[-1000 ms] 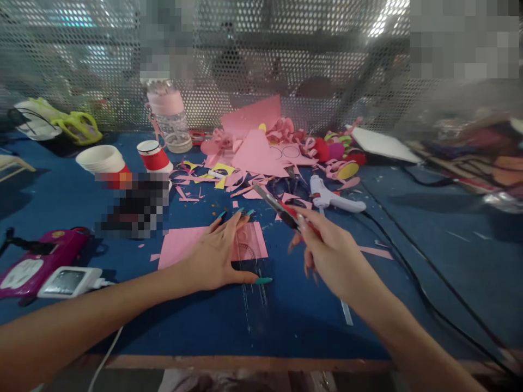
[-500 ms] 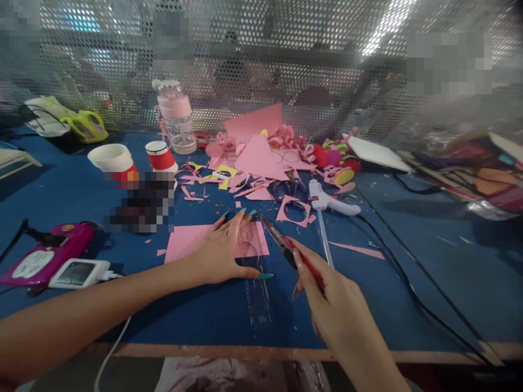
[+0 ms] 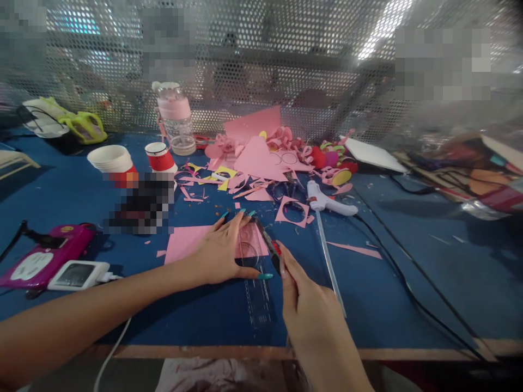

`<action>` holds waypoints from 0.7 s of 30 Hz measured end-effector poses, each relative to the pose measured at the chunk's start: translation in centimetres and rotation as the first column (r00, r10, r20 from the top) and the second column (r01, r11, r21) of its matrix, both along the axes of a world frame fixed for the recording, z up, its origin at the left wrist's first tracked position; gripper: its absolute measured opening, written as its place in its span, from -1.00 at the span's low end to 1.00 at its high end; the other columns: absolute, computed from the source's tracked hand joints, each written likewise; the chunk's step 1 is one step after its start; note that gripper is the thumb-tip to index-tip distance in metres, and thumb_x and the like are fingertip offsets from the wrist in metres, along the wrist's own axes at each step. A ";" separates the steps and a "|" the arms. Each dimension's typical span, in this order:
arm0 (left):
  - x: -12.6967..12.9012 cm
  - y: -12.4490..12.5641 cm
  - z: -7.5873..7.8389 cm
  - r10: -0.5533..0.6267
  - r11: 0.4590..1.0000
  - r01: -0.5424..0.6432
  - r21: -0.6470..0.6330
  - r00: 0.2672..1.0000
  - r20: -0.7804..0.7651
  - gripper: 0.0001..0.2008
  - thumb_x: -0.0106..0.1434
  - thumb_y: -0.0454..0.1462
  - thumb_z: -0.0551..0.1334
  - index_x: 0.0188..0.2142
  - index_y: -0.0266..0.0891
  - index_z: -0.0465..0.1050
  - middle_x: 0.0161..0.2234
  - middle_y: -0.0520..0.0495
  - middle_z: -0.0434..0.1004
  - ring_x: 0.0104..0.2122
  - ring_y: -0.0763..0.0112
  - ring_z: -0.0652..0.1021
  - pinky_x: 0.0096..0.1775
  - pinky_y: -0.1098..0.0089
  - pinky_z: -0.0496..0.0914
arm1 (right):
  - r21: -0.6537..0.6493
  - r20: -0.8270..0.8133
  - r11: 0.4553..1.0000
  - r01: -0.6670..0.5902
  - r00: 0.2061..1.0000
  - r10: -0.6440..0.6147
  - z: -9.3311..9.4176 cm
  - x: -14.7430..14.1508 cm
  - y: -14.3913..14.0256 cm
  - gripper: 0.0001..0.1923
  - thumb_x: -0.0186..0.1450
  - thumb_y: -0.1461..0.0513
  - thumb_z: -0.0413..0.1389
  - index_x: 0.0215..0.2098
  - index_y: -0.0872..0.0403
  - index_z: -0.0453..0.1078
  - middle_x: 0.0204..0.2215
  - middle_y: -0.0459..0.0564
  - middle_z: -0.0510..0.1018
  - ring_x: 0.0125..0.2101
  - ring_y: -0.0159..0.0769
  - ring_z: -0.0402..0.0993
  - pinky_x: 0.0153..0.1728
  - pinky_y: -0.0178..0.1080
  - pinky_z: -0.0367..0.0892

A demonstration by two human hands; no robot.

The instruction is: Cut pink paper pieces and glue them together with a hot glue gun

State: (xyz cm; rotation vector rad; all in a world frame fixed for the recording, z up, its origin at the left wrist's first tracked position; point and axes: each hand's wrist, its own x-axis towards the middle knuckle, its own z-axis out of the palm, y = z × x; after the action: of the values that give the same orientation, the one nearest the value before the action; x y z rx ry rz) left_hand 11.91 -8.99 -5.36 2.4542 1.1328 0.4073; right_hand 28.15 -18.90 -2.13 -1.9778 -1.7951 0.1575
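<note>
- The left hand [image 3: 220, 251] lies flat, fingers spread and released, pressing a clear ruler [image 3: 255, 272] onto a pink paper sheet [image 3: 192, 239] on the blue counter [image 3: 61, 201].
- The right hand [image 3: 310, 321] has its fingers clenched around a red-and-black utility knife [image 3: 270, 247], its tip at the ruler's right edge near the sheet's far corner.
- The knife's long axis runs from the hand up and to the left, tip pointing away from the person; the ruler runs roughly front to back.
- The sheet looks whole along that edge, so the cut appears at its start, though the blade is too small to be sure.
- Pink scraps [image 3: 261, 163], a glue gun [image 3: 327, 198] and paper cups [image 3: 110, 159] lie beyond.
</note>
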 end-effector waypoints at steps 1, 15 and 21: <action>0.0 0.0 0.0 -0.001 1.000 0.001 0.002 1.000 -0.003 0.21 -0.09 0.30 0.18 0.28 -0.36 -0.37 0.25 -0.36 0.05 0.26 0.09 0.06 0.23 0.05 -0.07 | 0.002 0.038 1.000 0.018 0.999 -0.018 -0.2 -0.3 -0.2 -0.51 0.32 0.17 -0.22 0.08 0.11 0.37 -0.73 0.00 0.47 -0.75 -0.15 0.39 -0.72 -0.21 0.16; 0.0 -0.1 0.4 -0.003 1.000 0.003 0.006 0.999 -0.040 0.17 -0.07 0.27 0.19 0.28 -0.37 -0.30 0.27 -0.31 0.02 0.27 0.09 0.05 0.23 0.06 -0.05 | -0.445 0.228 0.884 0.143 0.973 -0.042 4.0 -2.2 0.9 -0.40 0.16 0.37 0.01 0.19 0.02 0.25 -0.59 0.06 0.56 -0.60 -0.09 0.51 -0.69 -0.27 0.13; 0.0 0.0 0.3 0.006 1.000 -0.005 0.012 0.998 -0.055 0.17 -0.08 0.27 0.20 0.28 -0.36 -0.29 0.27 -0.26 0.02 0.27 0.13 0.05 0.25 0.11 -0.07 | -0.493 0.277 0.851 0.182 0.960 -0.046 4.8 -2.6 0.8 -0.37 0.19 0.38 0.00 0.23 -0.03 0.16 -0.54 0.01 0.56 -0.51 -0.15 0.55 -0.61 -0.32 0.19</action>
State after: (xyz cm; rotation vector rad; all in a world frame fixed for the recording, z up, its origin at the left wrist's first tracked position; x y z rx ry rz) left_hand 11.87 -9.03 -5.10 2.4870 1.1629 0.3506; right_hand 25.54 -18.11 2.66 -2.5789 -1.9296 0.3974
